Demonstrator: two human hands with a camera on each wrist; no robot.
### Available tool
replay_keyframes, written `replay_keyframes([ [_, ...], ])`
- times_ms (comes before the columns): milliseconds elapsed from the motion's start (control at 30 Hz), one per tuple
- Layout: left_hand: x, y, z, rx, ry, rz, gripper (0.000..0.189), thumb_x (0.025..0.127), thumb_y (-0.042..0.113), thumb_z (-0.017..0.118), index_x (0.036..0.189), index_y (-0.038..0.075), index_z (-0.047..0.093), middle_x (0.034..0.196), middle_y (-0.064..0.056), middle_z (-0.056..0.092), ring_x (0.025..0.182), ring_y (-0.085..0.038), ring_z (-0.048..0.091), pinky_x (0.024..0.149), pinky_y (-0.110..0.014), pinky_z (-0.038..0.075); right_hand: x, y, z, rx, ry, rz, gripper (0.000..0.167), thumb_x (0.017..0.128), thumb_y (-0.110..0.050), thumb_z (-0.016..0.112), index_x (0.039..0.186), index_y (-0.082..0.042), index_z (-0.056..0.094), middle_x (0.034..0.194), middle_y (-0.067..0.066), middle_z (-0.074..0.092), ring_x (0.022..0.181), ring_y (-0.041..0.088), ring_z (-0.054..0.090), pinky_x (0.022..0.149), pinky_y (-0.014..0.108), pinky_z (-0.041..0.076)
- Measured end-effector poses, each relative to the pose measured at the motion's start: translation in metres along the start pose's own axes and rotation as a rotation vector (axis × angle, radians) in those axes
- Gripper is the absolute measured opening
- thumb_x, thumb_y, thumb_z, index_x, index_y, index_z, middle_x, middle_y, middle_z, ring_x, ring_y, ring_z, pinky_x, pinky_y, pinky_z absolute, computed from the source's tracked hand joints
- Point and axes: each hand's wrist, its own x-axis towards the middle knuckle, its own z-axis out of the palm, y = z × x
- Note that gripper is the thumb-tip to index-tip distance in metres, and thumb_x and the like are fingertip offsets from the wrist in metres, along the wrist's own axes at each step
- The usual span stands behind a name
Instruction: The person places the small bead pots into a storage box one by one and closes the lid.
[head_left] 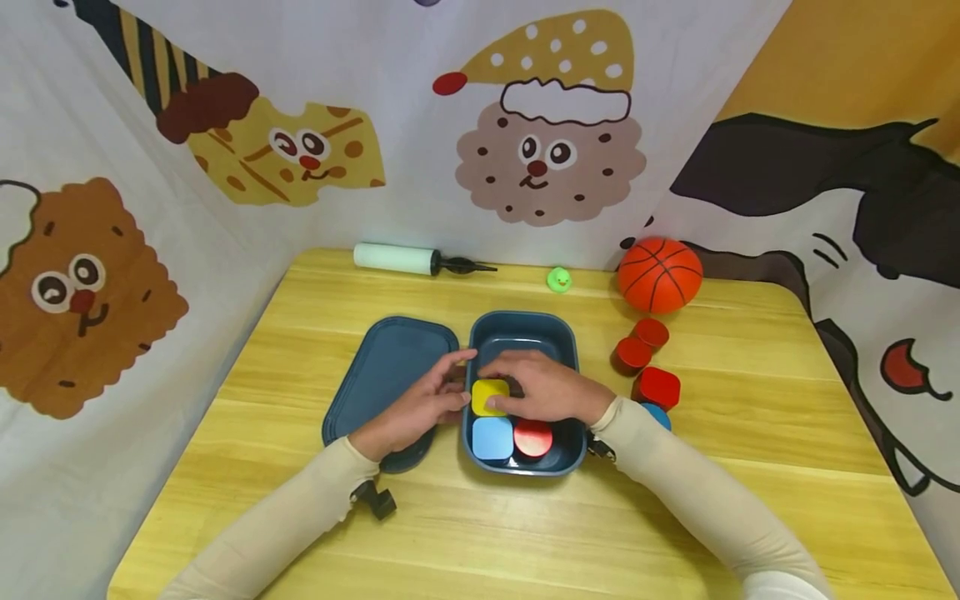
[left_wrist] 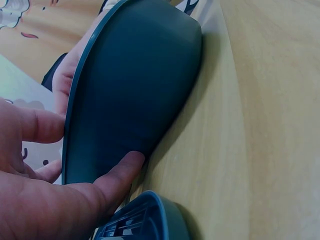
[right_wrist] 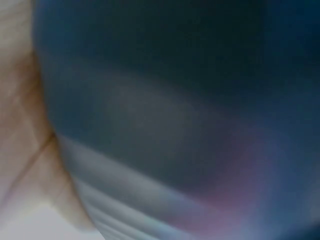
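A wood-grained yellowish table (head_left: 525, 533) is carrying the action, a dark blue, round-cornered plastic box (head_left: 525, 327) sitting centre stage. A flat, ridge-edged dark blue lid (head_left: 397, 354) is lying left of the box. The left hand (head_left: 416, 407) is touching the box's left wall, fingers loosely extended; only the left wrist view is showing that wall's smooth outside. Inside the box, the right hand (head_left: 543, 387) is pinching a yellow rounded-square block (head_left: 485, 398), while a pale blue rounded-square block (head_left: 492, 439) and a red round block (head_left: 532, 439) are sitting at the near end.
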Motion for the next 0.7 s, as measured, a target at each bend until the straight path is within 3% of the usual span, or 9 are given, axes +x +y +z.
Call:
replay_keyframes([
  [267, 0.001, 0.0, 0.001, 0.008, 0.007, -0.005, 0.066, 0.111, 0.012, 0.049, 0.169, 0.025, 0.02, 0.165, -0.021, 0.032, 0.135, -0.031, 0.055, 0.1, -0.038, 0.055, -0.013, 0.001, -0.019, 0.076, 0.103, 0.053, 0.045, 0.1, -0.03, 0.075, 0.139, -0.01, 0.067, 0.13, 0.009, 0.072, 0.111, 0.02, 0.072, 0.09, 0.035, 0.063],
  [500, 0.001, -0.002, 0.003, 0.03, 0.026, 0.01, 0.072, 0.107, 0.009, 0.058, 0.168, 0.023, 0.022, 0.162, -0.023, 0.036, 0.139, -0.036, 0.053, 0.101, -0.039, 0.057, -0.039, 0.009, -0.039, 0.152, 0.263, 0.096, 0.043, 0.097, -0.021, 0.079, 0.138, -0.016, 0.067, 0.128, 0.011, 0.072, 0.11, 0.025, 0.072, 0.087, 0.042, 0.064],
  [700, 0.0, -0.003, 0.003, 0.032, 0.019, 0.024, 0.072, 0.108, 0.009, 0.058, 0.168, 0.021, 0.021, 0.163, -0.024, 0.034, 0.142, -0.038, 0.05, 0.103, -0.04, 0.056, -0.063, 0.021, -0.049, 0.141, 0.36, 0.162, 0.042, 0.099, -0.021, 0.077, 0.138, -0.011, 0.067, 0.13, 0.012, 0.071, 0.11, 0.024, 0.072, 0.088, 0.046, 0.064],
])
